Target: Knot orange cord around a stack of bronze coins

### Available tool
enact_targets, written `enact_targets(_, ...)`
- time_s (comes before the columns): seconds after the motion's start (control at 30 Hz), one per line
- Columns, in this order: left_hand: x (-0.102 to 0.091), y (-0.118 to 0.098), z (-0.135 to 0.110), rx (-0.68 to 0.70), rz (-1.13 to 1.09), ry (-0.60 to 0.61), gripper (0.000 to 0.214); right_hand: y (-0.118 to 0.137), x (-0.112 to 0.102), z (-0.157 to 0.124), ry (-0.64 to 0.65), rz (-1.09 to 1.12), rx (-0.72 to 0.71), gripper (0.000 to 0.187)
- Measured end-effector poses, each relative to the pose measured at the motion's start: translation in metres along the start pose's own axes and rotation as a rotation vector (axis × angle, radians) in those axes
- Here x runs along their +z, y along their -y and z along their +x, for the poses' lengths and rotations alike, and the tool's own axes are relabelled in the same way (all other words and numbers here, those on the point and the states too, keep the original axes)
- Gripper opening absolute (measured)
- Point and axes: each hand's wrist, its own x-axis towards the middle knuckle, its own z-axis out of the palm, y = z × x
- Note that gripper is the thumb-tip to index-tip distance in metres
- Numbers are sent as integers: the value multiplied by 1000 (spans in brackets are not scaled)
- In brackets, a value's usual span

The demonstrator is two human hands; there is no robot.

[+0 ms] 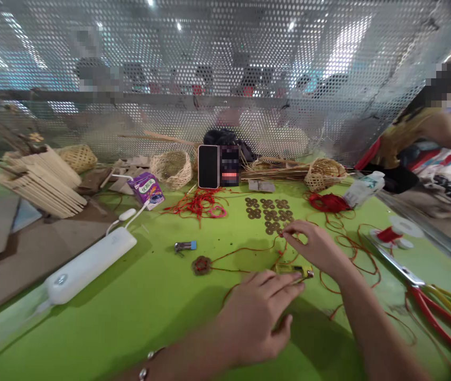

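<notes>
My left hand (259, 312) hovers over or rests on the green table with its fingers stretched out. Its fingertips reach to a yellow lighter (286, 269); whether they touch it I cannot tell. My right hand (314, 246) pinches a thin red cord (249, 248) between thumb and index finger, just in front of several knotted coin-like brown pieces (272, 215) set out in rows. That cord leads left to a round brown piece of joined coins (201, 265). A second lighter, metal and blue (185, 246), lies farther left.
Red-and-yellow-handled scissors (419, 288) and a spool of red thread (392, 233) lie at right, among loose cords. A white power strip (90, 264) crosses the left side. Behind stand a phone (208, 166), woven baskets (172, 169) and a purple carton (146, 189). Someone sits at far right.
</notes>
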Motion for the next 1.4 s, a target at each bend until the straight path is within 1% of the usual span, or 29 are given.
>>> enact_targets(0.03, 2, 0, 1, 1, 50, -2, 43, -1, 0, 0, -8, -6, 6, 19)
enact_targets(0.1, 3, 4, 0, 12, 126, 33, 31, -4, -1, 0, -32, -33, 15, 19)
enact_targets(0.17, -3, 13, -7, 7, 165, 54, 26, -3, -1, 0, -61, -53, 2, 19)
enact_targets(0.2, -8, 20, -12, -32, 193, 24, 29, -1, 0, 0, -73, -52, -17, 19)
enact_targets(0.23, -14, 28, -19, -93, 232, -27, 32, 3, 2, 0, -78, -43, -45, 18)
enact_targets(0.27, -20, 37, -26, -160, 282, -50, 33, 8, 4, 0, -75, -27, -78, 18)
enact_targets(0.33, -33, 55, -41, -305, 379, -57, 30, 22, 14, -1, -30, 2, -153, 18)
enact_targets(0.37, -39, 63, -49, -353, 413, -65, 34, 31, 20, -1, 4, 5, -188, 17)
enact_targets(0.4, -43, 71, -55, -381, 427, -62, 39, 40, 28, -1, 49, -9, -222, 18)
enact_targets(0.47, -47, 81, -65, -412, 428, -59, 40, 57, 44, -1, 139, -97, -288, 21)
enact_targets(0.53, -47, 84, -70, -433, 415, -51, 36, 71, 60, 1, 215, -218, -368, 30)
enact_targets(0.6, -45, 82, -71, -450, 415, -44, 34, 81, 74, 5, 251, -266, -413, 34)
enact_targets(0.63, -44, 81, -71, -457, 421, -43, 33, 84, 80, 7, 262, -279, -425, 32)
enact_targets(0.77, -42, 76, -70, -488, 412, -55, 29, 91, 99, 13, 282, -334, -443, 15)
enact_targets(0.83, -42, 76, -68, -498, 360, -82, 27, 93, 104, 12, 279, -358, -458, 16)
enact_targets(0.97, -45, 80, -63, -472, 264, -113, 27, 95, 106, 8, 255, -373, -500, 18)
enact_targets(1.07, -50, 83, -56, -463, 206, -129, 19, 92, 101, 9, 226, -349, -500, 17)
enact_targets(1.17, -57, 84, -49, -467, 133, -144, 9, 88, 94, 13, 186, -295, -451, 15)
enact_targets(1.3, -64, 82, -38, -427, 56, -161, 12, 84, 80, 17, 136, -169, -370, 13)
enact_targets(1.4, -65, 82, -28, -367, 49, -167, 10, 84, 69, 17, 120, -62, -327, 10)
